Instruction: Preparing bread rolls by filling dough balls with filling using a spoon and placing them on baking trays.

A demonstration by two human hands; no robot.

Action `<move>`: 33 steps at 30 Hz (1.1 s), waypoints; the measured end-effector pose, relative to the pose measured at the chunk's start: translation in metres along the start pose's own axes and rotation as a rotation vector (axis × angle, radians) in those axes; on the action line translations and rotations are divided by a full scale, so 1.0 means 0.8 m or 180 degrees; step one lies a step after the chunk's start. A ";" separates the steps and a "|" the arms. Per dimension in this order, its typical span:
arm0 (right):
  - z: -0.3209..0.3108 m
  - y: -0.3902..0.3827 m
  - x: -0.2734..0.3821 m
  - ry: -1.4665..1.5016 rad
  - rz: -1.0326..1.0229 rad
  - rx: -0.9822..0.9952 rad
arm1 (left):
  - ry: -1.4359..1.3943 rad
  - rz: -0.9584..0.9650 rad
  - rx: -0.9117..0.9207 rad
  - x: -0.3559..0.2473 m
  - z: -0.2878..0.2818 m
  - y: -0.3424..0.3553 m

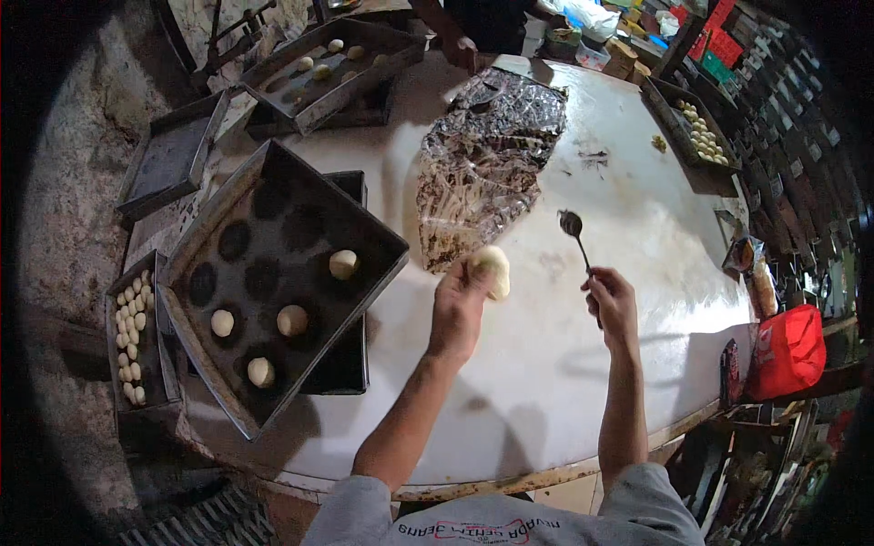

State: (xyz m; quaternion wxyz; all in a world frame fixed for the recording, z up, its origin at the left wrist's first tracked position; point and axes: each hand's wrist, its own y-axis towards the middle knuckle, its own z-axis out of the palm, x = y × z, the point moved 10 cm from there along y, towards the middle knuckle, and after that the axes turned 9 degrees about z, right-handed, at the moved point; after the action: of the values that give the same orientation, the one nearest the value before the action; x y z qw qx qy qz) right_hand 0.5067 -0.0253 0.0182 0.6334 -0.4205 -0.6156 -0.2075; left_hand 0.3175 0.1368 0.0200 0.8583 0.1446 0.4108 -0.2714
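Note:
My left hand (458, 312) is closed on a pale, flattened piece of dough (494, 270), above the table's middle. To the right, my right hand (614, 302) grips the handle of a metal spoon (571, 224) with its bowl pointing away from me. The bowl looks dark, but whether anything lies in it I cannot tell. Just beyond the dough, a crinkled see-through plastic sheet (492, 150) covers or holds a dark brown, smeared mass. Left of my left hand is a large dark baking tray (289, 373), set askew on another, with several round dough balls (292, 320) in it.
More dough balls sit in a tray (164, 346) at the far left, a tray (314, 114) at the back left and a tray (669, 118) at the back right. A red bag (790, 350) stands at the right edge. Across the white table (628, 391), another person's hand (462, 53) rests.

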 end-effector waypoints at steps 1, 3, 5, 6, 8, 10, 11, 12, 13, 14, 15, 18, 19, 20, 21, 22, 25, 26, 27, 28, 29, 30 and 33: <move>0.000 -0.005 -0.011 0.0069 0.0170 0.0066 | -0.0582 -0.0066 -0.0144 0.003 0.000 0.006; -0.018 -0.012 -0.024 0.0121 0.0320 0.0072 | -0.0255 0.0000 -0.0205 0.011 -0.013 0.002; -0.027 -0.009 -0.037 0.0152 0.0320 0.0221 | 0.0086 0.0092 -0.0278 0.025 -0.032 -0.008; -0.031 -0.008 -0.046 0.0230 0.0447 0.0178 | 0.0389 -0.0044 -0.0299 0.040 -0.042 -0.019; -0.030 0.001 -0.053 0.0212 0.0457 0.0236 | 0.0695 -0.0162 -0.0335 0.052 -0.051 -0.043; -0.016 0.016 -0.048 -0.0027 0.0377 0.0220 | -0.0219 -0.0917 -0.0285 0.078 -0.045 -0.075; -0.008 0.035 -0.043 -0.0028 0.0353 0.0238 | -0.0220 -0.0887 -0.0286 0.075 -0.048 -0.082; -0.004 0.056 -0.018 -0.0714 -0.0287 0.0034 | 0.0219 -0.0966 -0.0005 0.075 -0.047 -0.091; 0.007 0.074 0.012 -0.1396 -0.0929 -0.0171 | 0.0662 -0.1034 0.0270 0.076 -0.044 -0.097; 0.031 0.091 0.037 -0.1549 -0.1350 -0.0262 | 0.0555 -0.0937 0.0209 0.069 -0.047 -0.101; 0.050 0.108 0.068 -0.1719 -0.1784 -0.0394 | 0.0538 -0.0928 0.0214 0.068 -0.047 -0.105; 0.112 0.207 0.099 -0.2559 -0.2361 -0.0651 | 0.0234 -0.1058 0.0341 0.072 -0.051 -0.122; 0.134 0.241 0.104 -0.2943 -0.2219 -0.0673 | 0.0239 -0.1024 0.0336 0.068 -0.056 -0.129; 0.153 0.263 0.115 -0.2912 -0.2266 -0.0663 | 0.0142 -0.1286 0.0415 0.070 -0.057 -0.144; 0.163 0.290 0.122 -0.2940 -0.2065 -0.0638 | 0.0034 -0.1549 0.0530 0.074 -0.055 -0.159; 0.169 0.310 0.124 -0.2971 -0.1861 -0.0621 | -0.0003 -0.1607 0.0628 0.072 -0.054 -0.169; 0.188 0.360 0.106 -0.3446 -0.1957 -0.0295 | -0.0076 -0.2022 0.0737 0.095 -0.067 -0.205; 0.175 0.377 0.097 -0.3683 -0.1863 -0.0628 | -0.0175 -0.1939 0.0909 0.098 -0.063 -0.207; 0.203 0.351 0.091 -0.3673 -0.1846 -0.0525 | -0.0253 -0.1875 0.0922 0.090 -0.066 -0.220; 0.225 0.328 0.081 -0.3571 -0.1596 -0.0279 | -0.0296 -0.2047 0.0955 0.089 -0.072 -0.228; 0.231 0.305 0.077 -0.3503 -0.1358 -0.0100 | -0.0332 -0.2056 0.0923 0.085 -0.077 -0.236; 0.226 0.299 0.062 -0.3335 -0.1378 0.0036 | -0.0436 -0.2028 0.0988 0.087 -0.075 -0.237; 0.193 0.300 0.022 -0.3277 -0.1270 0.0039 | -0.0574 -0.2146 0.1072 0.100 -0.071 -0.228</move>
State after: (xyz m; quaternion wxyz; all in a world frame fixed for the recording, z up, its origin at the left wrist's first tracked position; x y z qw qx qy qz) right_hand 0.6035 0.2352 -0.0491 0.2014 -0.3392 -0.9147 -0.0874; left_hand 0.2164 -0.0118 -0.0823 0.7179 0.1159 0.3078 -0.6136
